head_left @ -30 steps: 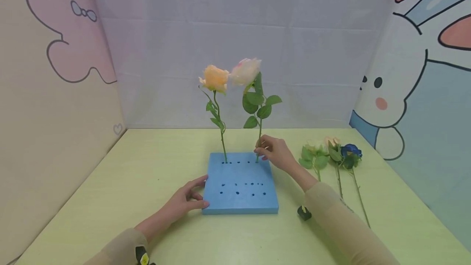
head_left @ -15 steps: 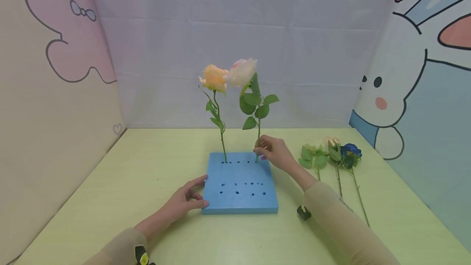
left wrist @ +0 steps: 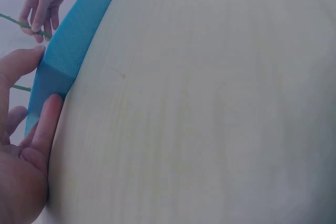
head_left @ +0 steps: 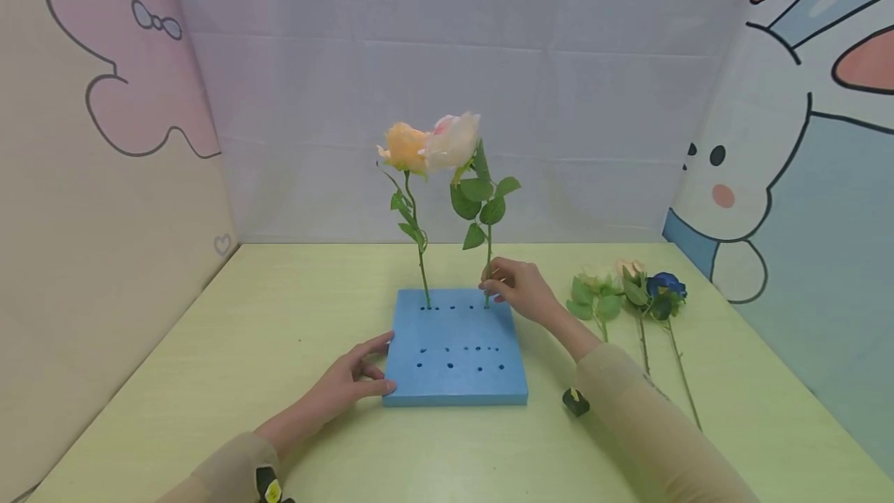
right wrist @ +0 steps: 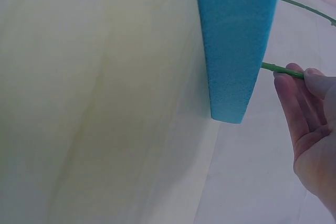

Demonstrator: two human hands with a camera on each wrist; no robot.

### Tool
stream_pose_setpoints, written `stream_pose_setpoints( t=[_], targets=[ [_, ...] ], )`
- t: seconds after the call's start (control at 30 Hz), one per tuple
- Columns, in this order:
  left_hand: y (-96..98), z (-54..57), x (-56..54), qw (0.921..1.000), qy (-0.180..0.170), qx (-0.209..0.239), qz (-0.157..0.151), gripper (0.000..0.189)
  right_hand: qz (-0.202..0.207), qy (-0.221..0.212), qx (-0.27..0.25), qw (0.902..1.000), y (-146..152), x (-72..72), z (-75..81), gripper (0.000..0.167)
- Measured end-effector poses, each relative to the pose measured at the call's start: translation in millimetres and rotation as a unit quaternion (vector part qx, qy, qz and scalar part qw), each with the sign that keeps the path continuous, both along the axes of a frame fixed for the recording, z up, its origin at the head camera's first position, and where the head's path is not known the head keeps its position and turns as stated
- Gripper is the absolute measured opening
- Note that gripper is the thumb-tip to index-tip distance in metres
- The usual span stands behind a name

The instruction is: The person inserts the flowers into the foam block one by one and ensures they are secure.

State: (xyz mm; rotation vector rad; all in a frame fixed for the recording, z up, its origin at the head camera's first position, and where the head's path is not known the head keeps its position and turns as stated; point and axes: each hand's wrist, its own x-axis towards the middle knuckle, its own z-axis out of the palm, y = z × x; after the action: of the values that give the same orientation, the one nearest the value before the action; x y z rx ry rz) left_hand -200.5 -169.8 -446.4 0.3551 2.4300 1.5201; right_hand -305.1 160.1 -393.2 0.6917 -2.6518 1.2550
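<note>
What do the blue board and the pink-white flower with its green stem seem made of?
Blue board: probably stiff foam, matte; its side looks finely pitted. Pink-white flower: likely fabric, soft-looking, with thin petal edges, though no weave shows. Green stem: perhaps plastic, faintly glossy, judging by its vivid, even colour.

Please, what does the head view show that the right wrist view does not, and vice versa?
Only the head view shows the left grip, orange flower, pale flower and blue flower. Only the right wrist view shows the palm of the right grip. Both show the blue board, the table and the right grip pinching a green stem.
</note>
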Motion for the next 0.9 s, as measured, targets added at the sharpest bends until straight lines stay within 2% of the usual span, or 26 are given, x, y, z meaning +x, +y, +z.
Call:
stream_pose_setpoints(
  t=[0.9],
  targets=[
    [1.1, 0.1, 2.4, 0.9999, -0.001, 0.014, -0.009, 0.081, 0.004, -0.007, -0.007, 0.9999, 3.4, -1.3, -2.7, 0.011]
  ],
)
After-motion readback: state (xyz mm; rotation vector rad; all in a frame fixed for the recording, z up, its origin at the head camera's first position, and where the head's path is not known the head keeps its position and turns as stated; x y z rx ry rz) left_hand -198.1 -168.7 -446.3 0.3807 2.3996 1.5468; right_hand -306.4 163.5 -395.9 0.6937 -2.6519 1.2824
